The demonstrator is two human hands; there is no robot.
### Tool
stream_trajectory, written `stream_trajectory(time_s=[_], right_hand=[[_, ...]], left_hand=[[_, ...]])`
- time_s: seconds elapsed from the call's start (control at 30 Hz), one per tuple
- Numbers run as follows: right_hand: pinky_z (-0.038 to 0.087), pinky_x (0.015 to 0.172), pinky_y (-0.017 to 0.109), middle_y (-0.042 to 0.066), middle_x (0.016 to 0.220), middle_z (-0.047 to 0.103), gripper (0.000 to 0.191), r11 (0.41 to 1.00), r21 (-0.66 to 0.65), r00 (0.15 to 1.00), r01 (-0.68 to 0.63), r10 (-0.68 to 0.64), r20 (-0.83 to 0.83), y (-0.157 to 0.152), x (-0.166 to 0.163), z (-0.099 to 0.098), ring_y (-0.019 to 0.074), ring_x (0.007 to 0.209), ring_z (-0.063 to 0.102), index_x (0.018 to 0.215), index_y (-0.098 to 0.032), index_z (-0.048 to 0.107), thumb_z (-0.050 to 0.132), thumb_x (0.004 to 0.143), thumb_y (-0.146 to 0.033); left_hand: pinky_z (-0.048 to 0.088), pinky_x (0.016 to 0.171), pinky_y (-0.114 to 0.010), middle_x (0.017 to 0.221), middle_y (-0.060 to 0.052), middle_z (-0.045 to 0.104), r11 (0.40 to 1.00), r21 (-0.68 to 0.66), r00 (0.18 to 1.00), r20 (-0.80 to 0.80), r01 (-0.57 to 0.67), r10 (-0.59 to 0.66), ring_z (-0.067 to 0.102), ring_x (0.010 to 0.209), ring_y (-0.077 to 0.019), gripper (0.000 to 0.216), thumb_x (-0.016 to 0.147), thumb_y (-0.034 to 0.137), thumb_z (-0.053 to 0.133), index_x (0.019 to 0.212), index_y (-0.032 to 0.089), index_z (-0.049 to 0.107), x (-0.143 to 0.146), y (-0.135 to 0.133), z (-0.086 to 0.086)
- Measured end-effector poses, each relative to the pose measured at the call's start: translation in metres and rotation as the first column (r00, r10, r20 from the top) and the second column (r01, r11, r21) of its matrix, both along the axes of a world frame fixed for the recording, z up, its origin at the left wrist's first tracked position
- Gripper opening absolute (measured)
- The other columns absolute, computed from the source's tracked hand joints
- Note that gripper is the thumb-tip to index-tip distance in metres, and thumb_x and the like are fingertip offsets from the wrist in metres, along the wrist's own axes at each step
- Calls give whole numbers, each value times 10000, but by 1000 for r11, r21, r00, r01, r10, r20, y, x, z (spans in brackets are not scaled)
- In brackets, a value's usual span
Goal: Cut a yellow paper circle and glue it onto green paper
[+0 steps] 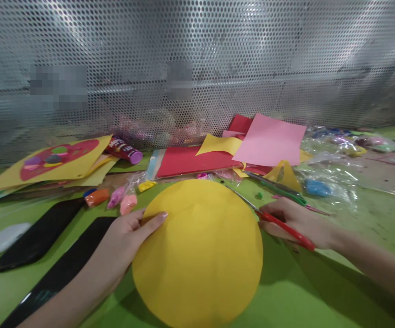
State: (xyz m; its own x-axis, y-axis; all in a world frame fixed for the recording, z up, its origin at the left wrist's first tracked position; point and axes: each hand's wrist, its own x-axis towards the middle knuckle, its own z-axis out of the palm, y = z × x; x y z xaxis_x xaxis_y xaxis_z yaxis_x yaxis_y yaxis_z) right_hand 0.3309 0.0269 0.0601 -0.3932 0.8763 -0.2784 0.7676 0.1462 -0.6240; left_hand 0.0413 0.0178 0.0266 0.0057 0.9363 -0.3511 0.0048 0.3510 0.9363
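A large yellow paper circle (pixel 197 255) is held up in front of me over the green table surface. My left hand (pixel 139 234) pinches its left edge, thumb lying on the front and fingers behind. In my right hand (pixel 288 223) is a pair of scissors (pixel 286 228) with red handles, at the circle's right edge. The blades point up and left, partly behind the paper, so I cannot tell whether they touch it. Close by my right hand lie green-handled scissors (pixel 284 191) and a yellow paper offcut (pixel 284 176).
Red paper sheets (pixel 190 161) and a pink sheet (pixel 270 141) lie behind the circle. At left are a yellow sheet with a red heart (pixel 78 152), a purple-capped tube (pixel 124 149) and black flat objects (pixel 42 234). A perforated metal panel (pixel 197 45) rises behind.
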Motion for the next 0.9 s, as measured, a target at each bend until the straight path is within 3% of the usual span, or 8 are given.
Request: stream_trajectory(time_s=[0.2, 0.53, 0.73, 0.9], right_hand=[[269, 389, 193, -56, 480, 383, 184, 996, -88, 1000, 10, -8, 19, -2, -3, 8, 87, 421, 416, 636, -155, 441, 397, 775, -267], [280, 410, 196, -47, 531, 386, 189, 997, -69, 999, -19, 21, 25, -2, 0, 3, 94, 476, 393, 636, -154, 449, 408, 766, -285], [288, 392, 191, -42, 514, 412, 163, 993, -121, 1000, 6, -5, 10, -2, -2, 5, 100, 453, 415, 691, -138, 512, 424, 742, -266], [297, 394, 190, -51, 513, 392, 151, 997, -80, 1000, 4, -2, 14, 1, 2, -2, 96, 455, 394, 622, -160, 466, 441, 721, -272]], left_hand=[[505, 593, -256, 852, -60, 705, 1000, 5, 1000, -5, 4, -4, 651, 688, -189, 375, 688, 376, 649, 1009, 185, 606, 0, 1, -1], [495, 543, -242, 859, -76, 703, 1000, 16, 998, -68, -15, 16, 650, 648, -191, 343, 670, 405, 652, 919, 170, 646, 1, -1, 3], [500, 557, -239, 851, -58, 707, 1000, -1, 999, -51, 1, -1, 653, 654, -183, 328, 681, 390, 645, 940, 190, 638, 0, 0, 0], [502, 547, -238, 845, -67, 708, 1000, -1, 999, -52, 0, 0, 654, 649, -186, 324, 681, 392, 644, 928, 182, 641, -1, -1, 0]])
